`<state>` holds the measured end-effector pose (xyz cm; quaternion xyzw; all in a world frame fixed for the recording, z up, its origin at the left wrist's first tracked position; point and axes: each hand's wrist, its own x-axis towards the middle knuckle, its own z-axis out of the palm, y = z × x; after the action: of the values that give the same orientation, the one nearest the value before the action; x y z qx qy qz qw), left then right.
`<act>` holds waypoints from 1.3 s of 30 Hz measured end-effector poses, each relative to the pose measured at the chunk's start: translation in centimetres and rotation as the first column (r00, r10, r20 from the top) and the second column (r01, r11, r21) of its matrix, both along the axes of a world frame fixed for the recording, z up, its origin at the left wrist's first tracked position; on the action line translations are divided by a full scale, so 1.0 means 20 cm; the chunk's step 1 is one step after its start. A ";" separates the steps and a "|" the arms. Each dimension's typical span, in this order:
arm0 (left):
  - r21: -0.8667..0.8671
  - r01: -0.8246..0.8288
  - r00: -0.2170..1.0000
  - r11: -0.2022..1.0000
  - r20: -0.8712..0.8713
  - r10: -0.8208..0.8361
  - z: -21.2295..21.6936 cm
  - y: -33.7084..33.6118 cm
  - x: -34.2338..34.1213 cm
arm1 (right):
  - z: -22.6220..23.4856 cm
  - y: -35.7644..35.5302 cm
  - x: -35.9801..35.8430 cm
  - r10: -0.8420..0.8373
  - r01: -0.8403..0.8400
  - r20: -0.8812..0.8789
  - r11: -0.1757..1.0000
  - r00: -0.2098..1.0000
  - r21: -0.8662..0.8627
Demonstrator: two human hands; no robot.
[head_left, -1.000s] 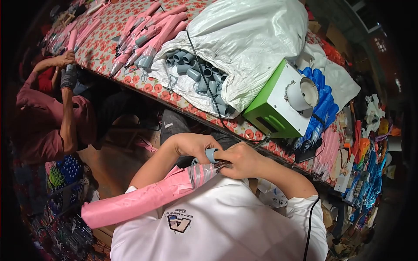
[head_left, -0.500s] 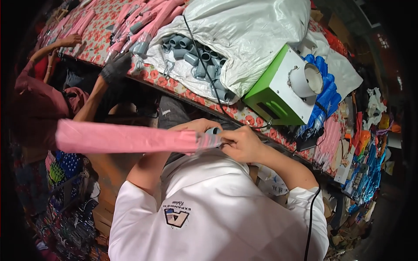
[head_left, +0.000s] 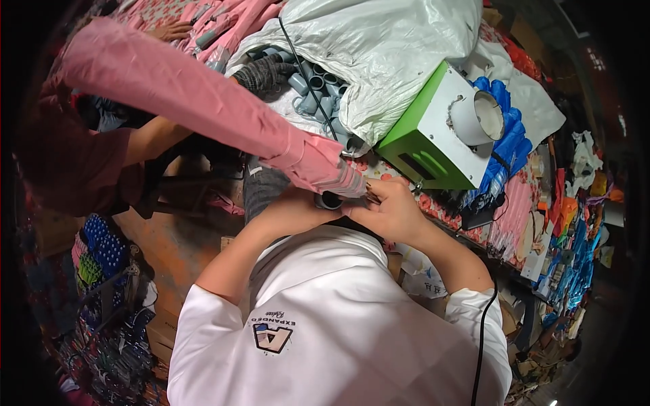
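Note:
A folded pink umbrella [head_left: 196,101] slants from the upper left down to my hands, its gathered rib ends at the lower right. Below those ends, my left hand [head_left: 303,208] is closed round a short grey plastic tube [head_left: 330,200], whose round dark opening faces up. My right hand [head_left: 391,211] is closed too, pinching the thin metal rib tips [head_left: 372,193] beside the umbrella's end. Both hands meet in front of my waist, and the left fingers are partly hidden under the pink cloth.
On the flowered table lie a white sack [head_left: 379,61] with grey tubes [head_left: 318,82], a green and white machine [head_left: 437,135] and blue folded umbrellas [head_left: 504,128]. At left, a co-worker's gloved hand [head_left: 264,73] reaches into the tubes. A black cable [head_left: 301,61] crosses the sack.
The umbrella has swung from nearly level to slanting, its far end rising toward the upper left. The co-worker's gloved hand has moved right, from the table edge to the grey tubes.

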<state>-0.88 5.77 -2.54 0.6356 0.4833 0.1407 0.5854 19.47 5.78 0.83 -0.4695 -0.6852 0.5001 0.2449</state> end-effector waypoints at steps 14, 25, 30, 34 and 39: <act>0.521 -0.120 0.961 0.845 0.275 -0.033 0.02 0.00 0.00 | 0.14 0.01 0.00 -0.103 0.085 -0.073 0.974 0.992 -0.211; 0.491 -0.115 0.969 0.863 0.248 -0.011 0.02 0.00 0.02 | 0.10 -0.02 0.01 -0.096 0.076 -0.076 0.970 0.992 -0.233; 0.535 0.095 0.991 0.839 0.032 -0.132 -0.05 0.03 0.05 | 0.06 -0.03 -0.01 0.007 -0.011 -0.069 0.997 0.998 -0.071; 0.519 0.211 0.977 0.828 -0.108 -0.182 -0.08 0.04 0.06 | 0.02 -0.04 -0.02 0.121 -0.121 0.007 0.983 0.993 0.142; 0.529 -0.036 0.998 0.848 0.063 0.003 -0.11 0.02 0.02 | -0.04 -0.04 -0.06 0.235 -0.294 0.220 0.911 0.947 0.289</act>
<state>-0.46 6.09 -4.75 0.7629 0.4142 0.2935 0.4003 18.33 4.96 0.08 -0.3697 -0.8335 0.3670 0.1841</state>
